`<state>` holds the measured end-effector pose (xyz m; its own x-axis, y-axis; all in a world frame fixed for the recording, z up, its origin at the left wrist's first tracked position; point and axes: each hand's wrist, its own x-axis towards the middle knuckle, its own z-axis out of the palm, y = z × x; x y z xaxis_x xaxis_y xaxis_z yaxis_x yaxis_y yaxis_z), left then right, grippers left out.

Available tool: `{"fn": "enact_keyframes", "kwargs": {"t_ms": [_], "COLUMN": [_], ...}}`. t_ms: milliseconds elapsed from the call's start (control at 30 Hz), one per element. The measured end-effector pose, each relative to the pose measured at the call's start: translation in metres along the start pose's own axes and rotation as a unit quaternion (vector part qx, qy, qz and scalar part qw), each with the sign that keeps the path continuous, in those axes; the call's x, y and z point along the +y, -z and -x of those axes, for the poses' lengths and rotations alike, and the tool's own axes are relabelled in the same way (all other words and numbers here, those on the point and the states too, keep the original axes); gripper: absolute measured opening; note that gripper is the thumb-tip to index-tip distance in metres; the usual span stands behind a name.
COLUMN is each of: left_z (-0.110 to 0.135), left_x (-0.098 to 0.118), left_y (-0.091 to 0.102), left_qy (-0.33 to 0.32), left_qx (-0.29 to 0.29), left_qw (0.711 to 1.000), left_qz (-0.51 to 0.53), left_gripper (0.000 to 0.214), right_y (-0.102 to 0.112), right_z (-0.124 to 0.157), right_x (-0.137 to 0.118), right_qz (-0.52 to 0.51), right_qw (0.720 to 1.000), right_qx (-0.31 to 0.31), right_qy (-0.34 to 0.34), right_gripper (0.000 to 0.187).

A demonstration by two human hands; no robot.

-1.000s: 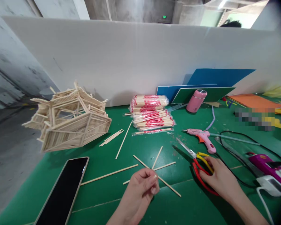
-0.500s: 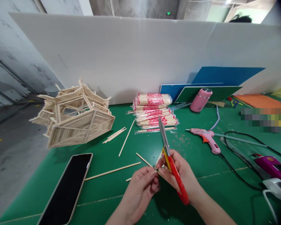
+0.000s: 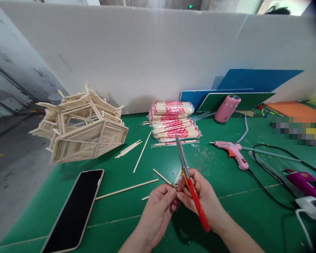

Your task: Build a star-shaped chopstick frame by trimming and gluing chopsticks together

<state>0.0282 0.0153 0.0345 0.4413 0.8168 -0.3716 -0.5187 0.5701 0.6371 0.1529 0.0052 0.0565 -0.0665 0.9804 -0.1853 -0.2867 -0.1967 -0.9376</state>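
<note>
Scissors with red handles point(image 3: 196, 203) rest in my right hand point(image 3: 209, 202), their blades pointing up and away. The thumb and fingers of that hand also come together at the tips of my left hand point(image 3: 156, 212). My left hand is closed in a pinch; the small thing between its fingertips is mostly hidden. Just beyond the fingers, a thin wooden stick point(image 3: 162, 176) lies at a slant. Another stick point(image 3: 127, 189) lies to the left, and several more sticks point(image 3: 129, 149) lie farther back on the green table point(image 3: 116, 214).
A model built of sticks point(image 3: 77, 147) stands at the left, behind a phone point(image 3: 73, 211). Wrapped stick bundles point(image 3: 173, 123) lie at the back. To the right are a pink glue gun point(image 3: 233, 151) with its cord, a pink bottle point(image 3: 227, 109) and a white power adapter point(image 3: 311, 207).
The view has tipped slightly downward. Both hands stay together at nearly the same place, and the scissors have turned a little in my right hand.
</note>
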Motion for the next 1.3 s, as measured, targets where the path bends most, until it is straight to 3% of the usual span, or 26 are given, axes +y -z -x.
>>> {"fn": "enact_keyframes", "kwargs": {"t_ms": [167, 400, 667, 1133, 1300], "left_z": [0.0, -0.001, 0.001, 0.0, 0.0], "left_x": [-0.002, 0.0, 0.003, 0.0, 0.004], "left_y": [0.0, 0.003, -0.001, 0.001, -0.001], "left_qy": [0.035, 0.031, 0.03, 0.018, 0.011], "left_qx": [-0.016, -0.002, -0.007, -0.013, 0.0], "left_qw": [0.999, 1.0, 1.0, 1.0, 1.0], "left_qz": [0.016, 0.001, 0.003, -0.014, -0.011], "left_gripper": [0.021, 0.02, 0.019, 0.016, 0.016], "right_y": [0.002, 0.007, 0.001, 0.0, 0.01], "right_z": [0.004, 0.006, 0.007, 0.007, 0.008], "right_x": [0.002, 0.006, -0.002, 0.001, -0.003], "right_qz": [0.006, 0.003, 0.05, 0.084, 0.141], "right_qw": [1.0, 0.999, 0.998, 0.995, 0.987], "right_qx": [-0.007, -0.031, 0.021, 0.047, 0.067], "right_qy": [0.002, 0.007, 0.03, 0.036, 0.033], "right_gripper": [0.043, 0.044, 0.041, 0.039, 0.038]}}
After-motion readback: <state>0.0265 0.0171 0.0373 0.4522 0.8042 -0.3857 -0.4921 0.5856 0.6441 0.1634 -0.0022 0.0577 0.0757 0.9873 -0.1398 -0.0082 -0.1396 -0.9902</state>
